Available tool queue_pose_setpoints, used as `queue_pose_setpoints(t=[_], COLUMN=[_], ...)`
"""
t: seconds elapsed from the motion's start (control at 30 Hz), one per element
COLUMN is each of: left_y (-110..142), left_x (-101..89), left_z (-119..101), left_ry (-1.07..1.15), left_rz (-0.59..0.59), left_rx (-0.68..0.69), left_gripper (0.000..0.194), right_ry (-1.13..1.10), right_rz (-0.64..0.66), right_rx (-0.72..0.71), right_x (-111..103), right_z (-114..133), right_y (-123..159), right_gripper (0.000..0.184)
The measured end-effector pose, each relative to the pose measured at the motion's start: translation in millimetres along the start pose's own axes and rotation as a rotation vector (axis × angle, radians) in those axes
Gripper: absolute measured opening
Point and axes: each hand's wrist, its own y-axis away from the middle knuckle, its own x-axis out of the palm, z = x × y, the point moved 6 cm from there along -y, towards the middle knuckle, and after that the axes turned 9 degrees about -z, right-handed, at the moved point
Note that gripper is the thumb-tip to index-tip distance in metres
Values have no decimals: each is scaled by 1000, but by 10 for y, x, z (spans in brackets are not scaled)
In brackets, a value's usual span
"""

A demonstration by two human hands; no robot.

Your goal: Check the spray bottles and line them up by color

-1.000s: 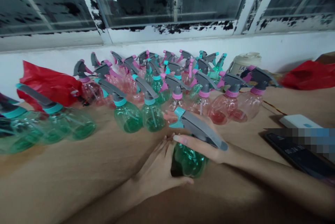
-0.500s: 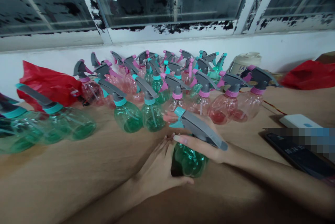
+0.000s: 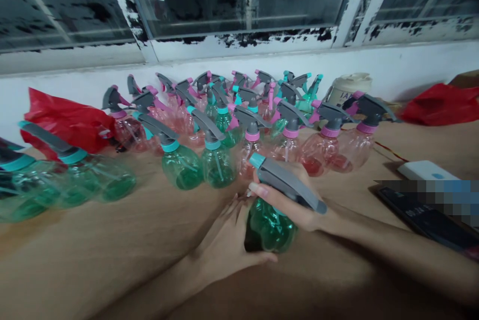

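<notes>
A green spray bottle (image 3: 275, 230) with a grey and teal trigger head (image 3: 288, 180) stands tilted between my hands near the front of the table. My left hand (image 3: 232, 232) is wrapped round the left side of its clear body. Around the neck, just under the grey head, my right hand (image 3: 295, 207) is closed, thumb on the near side. The teal trigger is hidden by my right fingers. Just beyond stand two green spray bottles (image 3: 219, 166) and several pink ones (image 3: 320, 155).
More green spray bottles (image 3: 112, 180) stand at the left, beside a red plastic bag (image 3: 67, 120). A white bucket (image 3: 350, 88) and another red bag (image 3: 441, 105) sit at the back right. A phone (image 3: 419, 215) and a white box (image 3: 428, 170) lie at the right.
My right fingers have curled in round the neck and over the teal trigger, which showed before. My left hand keeps its hold on the bottle.
</notes>
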Motion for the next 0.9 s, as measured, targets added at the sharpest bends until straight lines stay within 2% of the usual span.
queue_pose_setpoints(t=[0.17, 0.27, 0.43, 0.73, 0.9], left_y=[-6, -8, -12, 2, -9], left_x=[-26, -22, -25, -13, -16], left_z=[-16, -6, -2, 8, -7], left_ry=[-4, -11, 16, 9, 15], left_rz=[-8, 5, -20, -6, 24], left_rx=[2, -21, -13, -6, -34], left_gripper=[91, 84, 85, 79, 79], right_ry=[-97, -127, -131, -99, -51], right_rz=[24, 2, 5, 3, 27], right_rx=[65, 88, 88, 90, 73], right_x=[29, 9, 0, 6, 8], right_z=[-46, -64, -86, -78, -60], right_y=[4, 19, 34, 31, 27], right_gripper=[14, 29, 47, 37, 21])
